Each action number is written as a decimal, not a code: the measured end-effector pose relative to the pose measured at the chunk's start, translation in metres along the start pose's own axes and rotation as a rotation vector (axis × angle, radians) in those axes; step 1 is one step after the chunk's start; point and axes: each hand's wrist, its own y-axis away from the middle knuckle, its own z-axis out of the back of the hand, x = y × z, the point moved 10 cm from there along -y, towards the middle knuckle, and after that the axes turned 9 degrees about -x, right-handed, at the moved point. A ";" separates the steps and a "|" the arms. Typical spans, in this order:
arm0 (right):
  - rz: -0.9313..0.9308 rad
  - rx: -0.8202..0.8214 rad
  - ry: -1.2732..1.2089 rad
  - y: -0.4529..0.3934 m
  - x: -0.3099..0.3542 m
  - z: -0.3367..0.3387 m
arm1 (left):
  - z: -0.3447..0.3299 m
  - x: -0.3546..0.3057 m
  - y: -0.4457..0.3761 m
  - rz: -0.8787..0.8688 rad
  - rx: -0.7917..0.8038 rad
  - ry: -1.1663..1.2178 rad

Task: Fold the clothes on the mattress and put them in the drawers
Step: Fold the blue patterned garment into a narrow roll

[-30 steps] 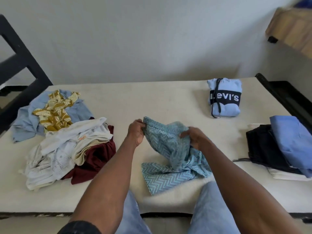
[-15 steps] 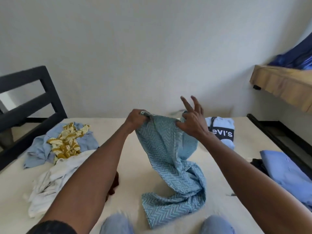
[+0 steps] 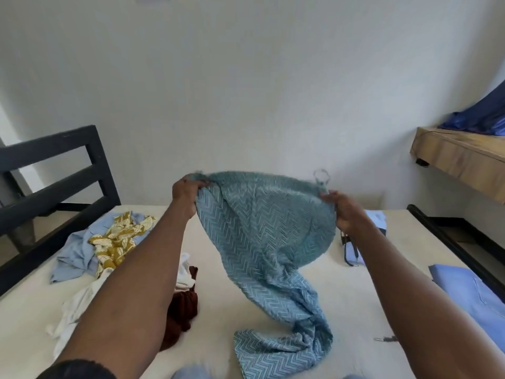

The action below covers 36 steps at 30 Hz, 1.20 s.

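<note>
The wooden drawer unit (image 3: 461, 157) at the right edge of the frame shows only its shut front and top, with a dark blue cloth (image 3: 483, 116) heaped on top; nothing can be seen inside it. On the mattress (image 3: 355, 291), which fills the lower half of the frame, the unfolded clothes lie at the left: a light blue garment (image 3: 73, 255) with a yellow patterned garment (image 3: 117, 239) on it, and nearer the bottom a white garment (image 3: 71, 307) beside a maroon garment (image 3: 183, 305), both partly hidden by the left forearm. At the lower right lies a folded blue shirt (image 3: 470, 291), and a folded light blue hoodie (image 3: 377, 220) sits just behind the right wrist. At centre, the teal zigzag-patterned garment (image 3: 262, 236) is held up over the mattress — the left hand (image 3: 185, 192) grips its upper left edge with curled fingers, and the right hand (image 3: 341, 212) pinches the upper right edge, so the cloth is spread wide between them while its lower end trails down and rests bunched on the mattress at the bottom centre. Compared with half a second ago, the hands have moved well apart — then they held the top edge close together with the right fingers fanned out, and the cloth hung in a narrow drape. The view has also tilted upward, showing more wall and more of the black bed frame (image 3: 54, 170) at the left.
</note>
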 end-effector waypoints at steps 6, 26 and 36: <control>0.185 -0.445 0.284 0.003 0.000 0.026 | -0.018 0.052 0.010 0.185 0.094 -0.409; -0.125 -0.519 -0.010 0.027 -0.151 -0.017 | -0.084 0.204 0.070 0.332 0.134 -0.261; 0.072 -0.288 0.193 0.049 -0.155 -0.067 | -0.121 0.218 0.113 0.286 0.341 -0.118</control>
